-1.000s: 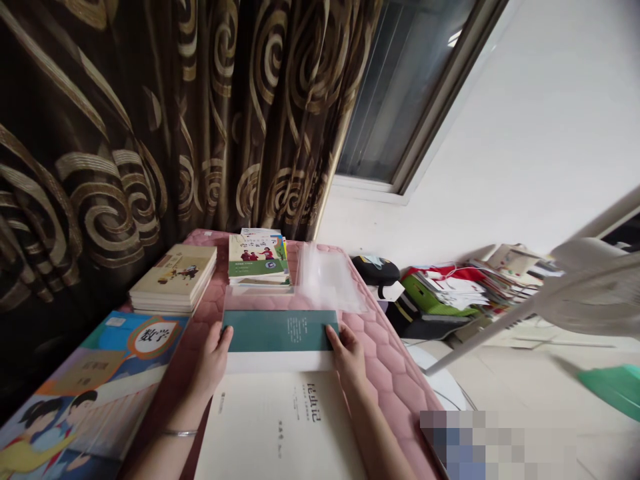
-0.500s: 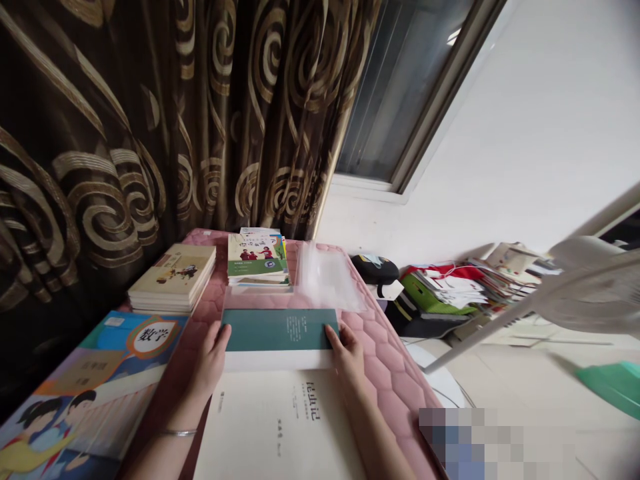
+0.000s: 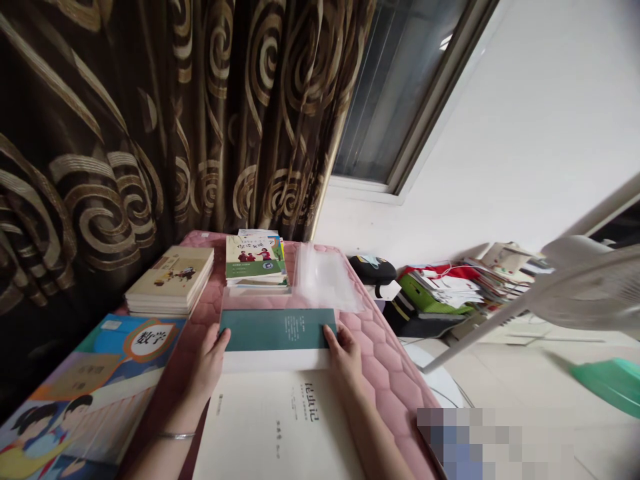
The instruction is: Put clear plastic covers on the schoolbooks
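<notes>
Relative to the two preceding pictures, only the viewpoint shifted slightly; the grip and the open book (image 3: 267,427) showed no visible change, so work stood at a steady two-handed hold. Far left, a mathematics textbook (image 3: 83,403) lay near a stack of cream books (image 3: 173,280). The left hand (image 3: 207,357) had its fingers closed on the left edge of the teal panel (image 3: 277,329), thumb uppermost. The book lay centrally, its title page nearer the wearer than the panel. The right hand (image 3: 345,353) pinched the panel's right edge; the undersides were hidden. Clear plastic (image 3: 327,277) lay beyond, on the pink quilted surface (image 3: 387,363).
</notes>
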A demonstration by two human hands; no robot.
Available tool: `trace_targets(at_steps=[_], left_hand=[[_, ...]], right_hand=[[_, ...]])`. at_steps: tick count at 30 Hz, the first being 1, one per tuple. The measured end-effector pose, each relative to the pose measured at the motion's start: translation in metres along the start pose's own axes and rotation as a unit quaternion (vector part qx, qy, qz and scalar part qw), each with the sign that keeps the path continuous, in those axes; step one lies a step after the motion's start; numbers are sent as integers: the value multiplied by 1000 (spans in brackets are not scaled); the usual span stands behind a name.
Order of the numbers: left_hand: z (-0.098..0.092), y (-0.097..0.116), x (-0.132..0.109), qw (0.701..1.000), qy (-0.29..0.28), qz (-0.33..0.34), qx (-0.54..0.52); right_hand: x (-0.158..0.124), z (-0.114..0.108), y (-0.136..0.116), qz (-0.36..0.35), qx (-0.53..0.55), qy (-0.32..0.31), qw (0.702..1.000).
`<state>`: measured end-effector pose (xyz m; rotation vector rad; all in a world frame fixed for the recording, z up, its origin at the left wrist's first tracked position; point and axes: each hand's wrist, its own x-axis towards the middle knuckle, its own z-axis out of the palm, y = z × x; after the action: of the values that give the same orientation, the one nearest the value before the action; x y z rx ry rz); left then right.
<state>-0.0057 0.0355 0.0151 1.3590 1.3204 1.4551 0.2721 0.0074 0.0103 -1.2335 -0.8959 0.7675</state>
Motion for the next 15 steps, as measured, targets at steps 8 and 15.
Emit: trace_targets(at_steps=[8, 15], left_hand=[[2, -7, 0, 1000, 5, 11, 21], [3, -5, 0, 999, 17, -26, 24]], right_hand=[[-3, 0, -3, -1, 24, -7, 1000], [0, -1, 5, 5, 53, -1, 999]])
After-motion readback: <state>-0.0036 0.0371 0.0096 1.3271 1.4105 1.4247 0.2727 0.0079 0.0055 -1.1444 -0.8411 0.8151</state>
